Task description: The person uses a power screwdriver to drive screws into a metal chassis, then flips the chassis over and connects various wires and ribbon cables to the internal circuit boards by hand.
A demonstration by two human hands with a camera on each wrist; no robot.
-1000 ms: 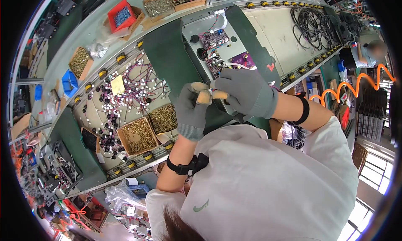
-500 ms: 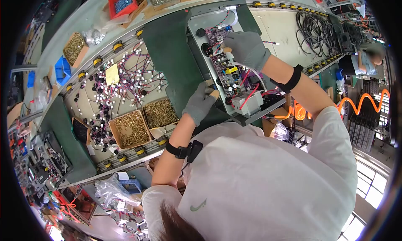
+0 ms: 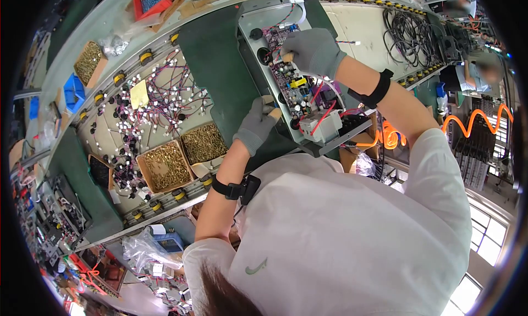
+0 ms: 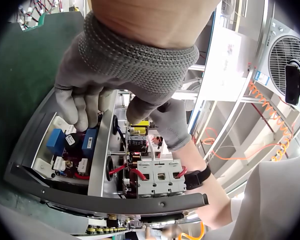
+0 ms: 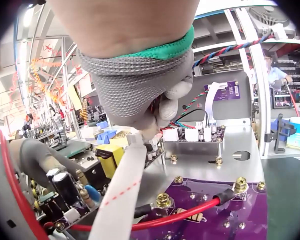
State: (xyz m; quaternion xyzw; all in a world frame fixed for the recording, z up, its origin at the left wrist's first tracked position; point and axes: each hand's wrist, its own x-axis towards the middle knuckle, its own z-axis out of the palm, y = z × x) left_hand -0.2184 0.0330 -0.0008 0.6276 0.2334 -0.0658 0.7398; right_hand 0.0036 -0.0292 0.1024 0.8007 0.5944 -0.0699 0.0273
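An open metal chassis [image 3: 254, 44] with circuit boards lies on a green mat [image 3: 212, 57]. My left hand [image 3: 256, 123], in a grey glove, grips the chassis's near side wall [image 4: 102, 165], its fingers [image 4: 82, 112] curled over the edge beside blue components. My right hand [image 3: 311, 49] reaches over the boards at the chassis's far end. In the right wrist view its fingertips [image 5: 155, 117] pinch the end of a white flat cable [image 5: 117, 195] above a purple board [image 5: 205, 202]. A white breaker block [image 4: 160, 177] sits at the chassis's near end.
Two boxes of brass screws [image 3: 165, 165] stand left of the mat, with loose wire harnesses [image 3: 165, 101] behind them. Black cables [image 3: 410, 33] lie far right. An orange coiled hose [image 3: 478, 121] hangs at the right, near another person [image 3: 484, 68].
A second ago both hands were together near my body over a small part. Since then the right hand has reached out to the boards and the left has taken the chassis edge.
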